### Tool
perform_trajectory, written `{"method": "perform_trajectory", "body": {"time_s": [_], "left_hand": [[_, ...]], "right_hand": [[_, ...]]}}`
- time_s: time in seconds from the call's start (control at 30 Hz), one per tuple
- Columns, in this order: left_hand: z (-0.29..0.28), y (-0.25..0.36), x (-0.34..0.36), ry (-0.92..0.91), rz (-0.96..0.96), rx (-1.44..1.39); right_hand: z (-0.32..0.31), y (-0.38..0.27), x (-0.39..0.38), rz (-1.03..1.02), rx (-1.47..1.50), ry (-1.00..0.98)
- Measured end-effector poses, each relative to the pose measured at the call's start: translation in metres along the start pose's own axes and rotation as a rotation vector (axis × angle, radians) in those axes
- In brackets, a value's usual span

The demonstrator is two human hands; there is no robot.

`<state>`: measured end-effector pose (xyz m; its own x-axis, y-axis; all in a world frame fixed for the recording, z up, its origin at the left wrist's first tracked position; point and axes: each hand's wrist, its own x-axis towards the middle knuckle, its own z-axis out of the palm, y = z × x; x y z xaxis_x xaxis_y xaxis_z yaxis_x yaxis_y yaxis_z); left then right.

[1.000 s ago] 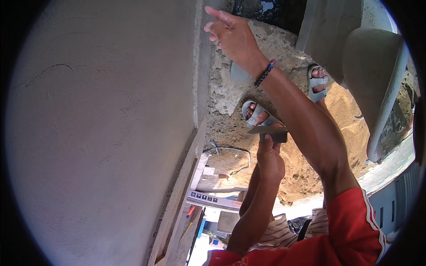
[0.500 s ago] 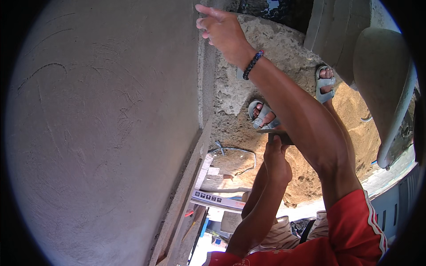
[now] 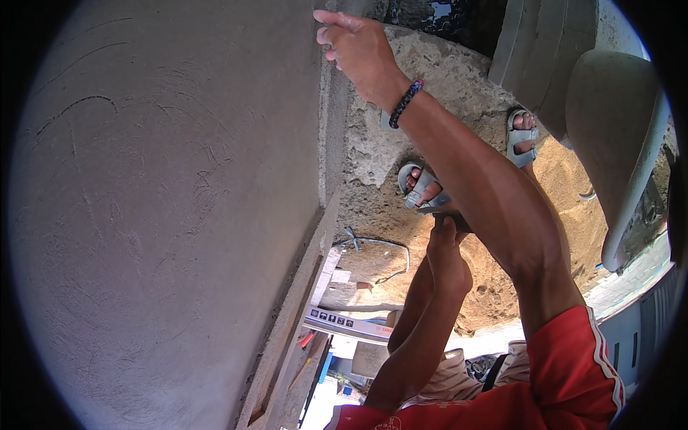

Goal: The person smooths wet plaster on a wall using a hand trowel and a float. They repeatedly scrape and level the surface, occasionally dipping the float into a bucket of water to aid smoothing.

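Observation:
My right hand, with a dark beaded bracelet at the wrist, is reached out to the edge of a grey plastered wall. One digit points along the wall and the other fingers curl in, whitish at the tips. Whatever they close around is hidden behind the hand. A small grey edge shows beside the wrist. Lower down, my left hand grips a dark trowel, its thin blade seen nearly edge-on. My right forearm covers part of it.
Sandalled feet stand on rough concrete and sand below. A wire loop lies on the sand. A ledge runs along the wall's lower edge, near a printed white strip. A large grey curved object stands at right.
Both hands keep nearly the same place and grip. The view has shifted only slightly, and the trowel shows a little less behind my right forearm.

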<state>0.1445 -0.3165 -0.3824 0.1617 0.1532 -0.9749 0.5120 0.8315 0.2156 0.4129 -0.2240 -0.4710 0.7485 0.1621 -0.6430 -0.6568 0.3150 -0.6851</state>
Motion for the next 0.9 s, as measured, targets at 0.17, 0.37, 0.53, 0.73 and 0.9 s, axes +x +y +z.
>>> {"method": "perform_trajectory", "body": {"time_s": [0.17, 0.37, 0.53, 0.73, 0.9], "left_hand": [[0.004, -0.001, -0.001, 0.028, 0.017, 0.009], [-0.003, -0.007, 0.003, 0.009, 0.038, 0.017], [0.001, -0.004, 0.002, 0.016, 0.045, 0.020], [0.005, 0.001, 0.002, 0.031, 0.033, 0.041], [0.010, 0.004, 0.000, 0.082, 0.043, -0.010]], "right_hand": [[-0.001, 0.006, 0.006, -0.121, 0.007, 0.048], [-0.006, 0.006, 0.005, -0.213, -0.223, 0.074], [-0.011, 0.005, 0.006, -0.358, -0.384, 0.115], [-0.020, 0.006, 0.015, -0.637, -0.456, 0.062], [-0.022, 0.003, 0.017, -0.766, -0.469, 0.073]]}}
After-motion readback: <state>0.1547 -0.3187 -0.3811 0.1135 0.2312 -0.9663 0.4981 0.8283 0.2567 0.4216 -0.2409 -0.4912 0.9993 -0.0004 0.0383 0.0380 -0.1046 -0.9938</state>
